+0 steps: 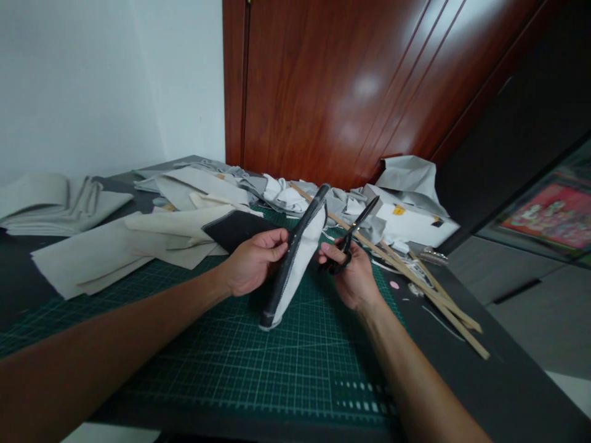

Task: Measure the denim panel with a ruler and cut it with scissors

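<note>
My left hand (256,261) pinches a sewn piece of black and white fabric (298,264) between thumb and fingers, holding it up above the green cutting mat (221,357). The piece stands at a slant, its black edge toward the left and its white side toward the right. In my right hand (353,271) is a pair of black scissors (362,218), their blades pointing up and away to the right. The scissors are apart from the fabric. A flat black piece of fabric (237,229) lies just behind my left hand.
Pale fabric sheets (101,249) and a folded stack (55,206) lie at left. Grey and white scraps (286,194) line the back. Wooden sticks (429,289) rest at right, near a white box (410,218). Behind the table stands a brown wooden door (318,80).
</note>
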Motion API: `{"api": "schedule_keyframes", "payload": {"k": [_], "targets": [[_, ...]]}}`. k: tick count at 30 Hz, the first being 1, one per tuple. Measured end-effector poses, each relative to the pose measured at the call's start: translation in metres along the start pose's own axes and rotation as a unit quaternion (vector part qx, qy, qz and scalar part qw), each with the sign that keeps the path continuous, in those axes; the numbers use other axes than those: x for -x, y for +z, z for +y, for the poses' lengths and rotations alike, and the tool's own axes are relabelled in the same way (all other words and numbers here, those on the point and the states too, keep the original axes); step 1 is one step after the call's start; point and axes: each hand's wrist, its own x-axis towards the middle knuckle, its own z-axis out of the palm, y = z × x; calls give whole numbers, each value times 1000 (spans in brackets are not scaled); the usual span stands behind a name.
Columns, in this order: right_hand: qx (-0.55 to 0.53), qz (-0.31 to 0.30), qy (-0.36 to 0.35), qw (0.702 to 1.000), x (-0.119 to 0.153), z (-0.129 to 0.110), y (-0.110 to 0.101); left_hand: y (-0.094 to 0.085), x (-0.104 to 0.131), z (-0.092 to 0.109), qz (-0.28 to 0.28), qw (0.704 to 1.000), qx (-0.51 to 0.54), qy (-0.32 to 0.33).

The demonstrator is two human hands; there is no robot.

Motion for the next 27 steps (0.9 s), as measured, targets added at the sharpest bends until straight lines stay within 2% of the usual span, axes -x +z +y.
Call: {"api": "schedule_keyframes", "payload": {"k": [3, 5, 6, 8, 10, 12, 14, 16, 19, 21, 23, 27], "targets": [[9, 10, -16, 1000, 2, -2, -1, -4, -3, 2, -7, 999, -24, 23], [20, 13, -22, 999, 4, -3, 0, -2, -4, 2, -22, 987, -142, 72], [26, 13, -25, 999, 4, -3, 0, 1, -5, 1, -29, 968, -229, 101], [40, 15, -32, 999, 5, -4, 1, 9, -4, -2, -41, 899, -410, 148], [56, 22, -40, 997, 4, -4, 0, 19, -2, -6, -48, 834, -522, 172], [72, 29, -43, 996, 4, -4, -2, 27, 0, -11, -59, 796, -575, 179], [81, 30, -42, 995, 4, -6, -3, 29, 0, -14, -67, 784, -590, 181], [83, 24, -44, 995, 4, -8, -4, 28, -2, -14, -51, 808, -561, 175], [73, 8, -44, 996, 6, -11, -2, 23, -8, -13, 23, 892, -428, 142], [66, -3, -39, 997, 7, -12, -1, 21, -13, -12, 56, 931, -343, 115], [59, -8, -33, 998, 7, -12, -1, 20, -17, -11, 47, 948, -305, 82], [42, -7, -17, 999, 7, -12, -5, 20, -17, -10, 20, 960, -278, 29]]}}
